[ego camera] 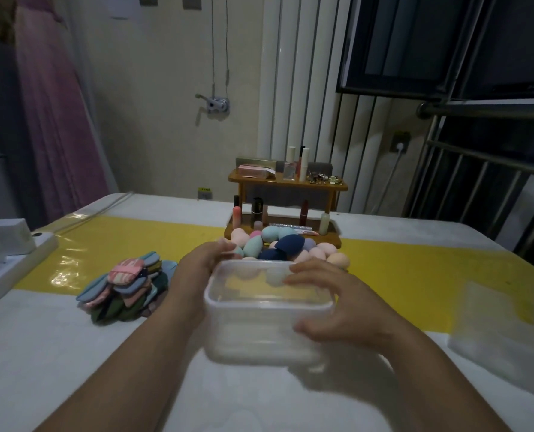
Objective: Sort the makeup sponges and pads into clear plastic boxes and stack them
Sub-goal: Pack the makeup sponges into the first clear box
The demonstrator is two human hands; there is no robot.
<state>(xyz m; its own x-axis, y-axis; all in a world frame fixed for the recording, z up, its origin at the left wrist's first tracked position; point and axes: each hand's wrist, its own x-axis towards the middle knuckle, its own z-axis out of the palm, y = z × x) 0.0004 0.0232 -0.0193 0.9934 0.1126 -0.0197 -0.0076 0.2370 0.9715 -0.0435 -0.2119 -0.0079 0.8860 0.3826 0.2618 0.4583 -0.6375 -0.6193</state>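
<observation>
Gripping a clear plastic box (259, 335) between both hands, at the middle of the view, over the white table (72, 353). Clasping its far left corner with the left hand (201, 263), fingers curled round the rim. Clamping its right end with the right hand (331, 307), fingers bent over the top edge, thumb pressed low against the near wall. Blurred along the box's lower half, so cannot tell whether resting on the table or raised just above it; cannot tell either whether lidded. Seen through its walls: the yellow strip (128, 241) across the table.

Just behind the box, close by the left hand's fingertips: a heap of egg-shaped makeup sponges (286, 244) in pink, peach, teal and navy. Left of the box, beside the left wrist: a pile of flat makeup pads (125, 285) in blue, pink and green. Behind the sponges: a two-tier wooden cosmetics rack (287, 183), with lipsticks (257, 210) below and small bottles (304, 163) above. At the far left edge: a white power strip (13, 260). At the right: a blurred piece of clear plastic (496, 325) lying on the table, well apart from the box.
</observation>
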